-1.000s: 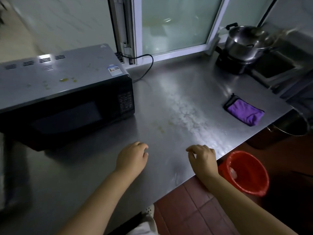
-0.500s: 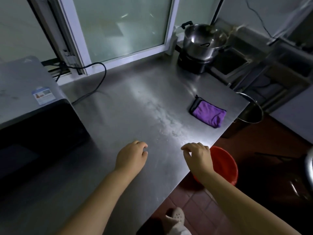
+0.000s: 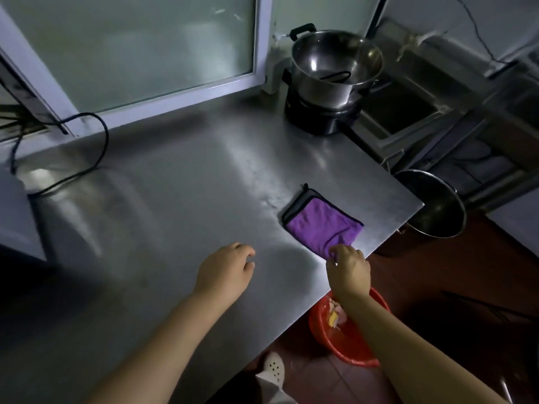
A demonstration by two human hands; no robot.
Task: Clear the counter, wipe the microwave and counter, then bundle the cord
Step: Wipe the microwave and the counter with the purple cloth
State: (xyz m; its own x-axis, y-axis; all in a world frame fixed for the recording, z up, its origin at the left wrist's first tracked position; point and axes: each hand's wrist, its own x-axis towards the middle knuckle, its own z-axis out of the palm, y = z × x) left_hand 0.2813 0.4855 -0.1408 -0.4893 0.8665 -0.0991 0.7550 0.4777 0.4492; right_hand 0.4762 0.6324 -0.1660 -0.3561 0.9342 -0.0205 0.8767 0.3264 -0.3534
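I see my right hand [image 3: 347, 268] at the near corner of the purple cloth [image 3: 322, 227], fingers curled and pinching its edge. The cloth lies folded on the steel counter [image 3: 175, 199], near the right edge. My left hand [image 3: 224, 272] rests on the counter beside it, fingers loosely curled, holding nothing. The black cord [image 3: 99, 158] trails along the counter's far left, towards the window. A red bucket [image 3: 347, 342] stands on the floor below.
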